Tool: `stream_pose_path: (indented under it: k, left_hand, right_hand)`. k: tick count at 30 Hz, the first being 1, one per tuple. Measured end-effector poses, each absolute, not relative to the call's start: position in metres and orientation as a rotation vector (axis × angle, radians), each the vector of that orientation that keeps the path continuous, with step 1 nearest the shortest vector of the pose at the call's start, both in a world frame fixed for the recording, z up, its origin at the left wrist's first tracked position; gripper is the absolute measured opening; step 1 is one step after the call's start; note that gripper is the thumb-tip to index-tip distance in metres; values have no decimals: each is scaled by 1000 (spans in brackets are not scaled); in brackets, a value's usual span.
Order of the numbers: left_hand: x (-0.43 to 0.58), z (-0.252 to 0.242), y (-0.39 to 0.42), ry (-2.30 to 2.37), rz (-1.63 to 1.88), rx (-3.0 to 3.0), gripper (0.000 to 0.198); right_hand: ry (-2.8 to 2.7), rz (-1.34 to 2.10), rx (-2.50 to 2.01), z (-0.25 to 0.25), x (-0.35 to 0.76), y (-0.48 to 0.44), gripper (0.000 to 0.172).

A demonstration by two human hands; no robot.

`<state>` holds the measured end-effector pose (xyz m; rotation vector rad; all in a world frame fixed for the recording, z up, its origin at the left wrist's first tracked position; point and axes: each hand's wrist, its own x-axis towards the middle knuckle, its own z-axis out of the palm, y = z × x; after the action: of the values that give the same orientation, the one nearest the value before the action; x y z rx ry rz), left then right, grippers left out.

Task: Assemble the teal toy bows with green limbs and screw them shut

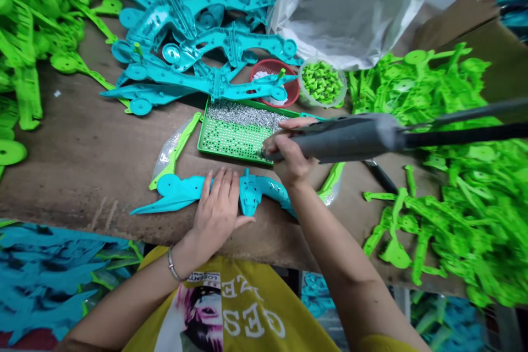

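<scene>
My left hand [218, 210] lies flat on a blue plastic part [181, 190] on the table, its fingers stretched out over the middle. My right hand [292, 158] is wrapped round a grey electric screwdriver [355, 136], held sideways with a dark cable off to the right. The screwdriver's front end is at the right side of a green perforated tray [223, 149], where small silver screws [243, 114] are heaped at the back. Whether the tip touches a screw I cannot tell. My right forearm hides the blue part's right end.
Blue parts [214, 80] are piled behind the tray. A red basket [292, 91] and a tub of green pegs [322, 82] stand at the back. Green parts heap up left [27, 49] and right [466, 203]. Green-and-clear pieces [175, 151] flank the blue part. A dark-handled tool [381, 176] lies right.
</scene>
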<state>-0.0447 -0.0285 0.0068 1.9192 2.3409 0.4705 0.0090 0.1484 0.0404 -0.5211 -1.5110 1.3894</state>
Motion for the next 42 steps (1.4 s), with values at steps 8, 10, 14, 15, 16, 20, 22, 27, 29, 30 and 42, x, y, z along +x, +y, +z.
stream_pose_path:
  k: [8, 10, 14, 15, 16, 20, 22, 27, 29, 30, 42]
  left_hand:
    - [-44, -3, -30, 2336, 486, 1925, 92]
    - [-44, -3, -29, 2343, 479, 1924, 89]
    - [-44, -1, -29, 2335, 473, 1933, 83]
    - [-44, 0, -29, 2333, 481, 1924, 82]
    - [-44, 0, -29, 2331, 488, 1914, 81]
    - [-43, 0, -29, 2344, 477, 1918, 82]
    - [-43, 0, -28, 2364, 462, 1938, 82]
    - [-43, -1, -27, 2381, 440, 1955, 77]
    - [-43, -2, -27, 2383, 431, 1958, 77]
    - [-43, -2, -27, 2385, 431, 1963, 77]
    - [-25, 6, -17, 2376, 408, 1910, 101]
  right_hand:
    - [-1502, 1592, -476, 85, 65, 96, 15]
    - [-1533, 1642, -499, 80, 76, 83, 17]
    - [-1558, 1669, -499, 63, 86, 71, 21]
    - [-1546, 1669, -487, 60, 86, 70, 22]
    - [-1533, 1671, -482, 57, 85, 69, 23]
    - [-1504, 1649, -484, 51, 81, 69, 25]
    - [-1512, 1657, -487, 49, 79, 68, 24]
    - [-1575, 1659, -447, 43, 75, 70, 21]
    - [-1638, 1662, -419, 45, 74, 73, 20]
    - [-1693, 1672, -411, 48, 75, 75, 19]
    - [-1431, 1426, -305, 55, 13, 138, 16]
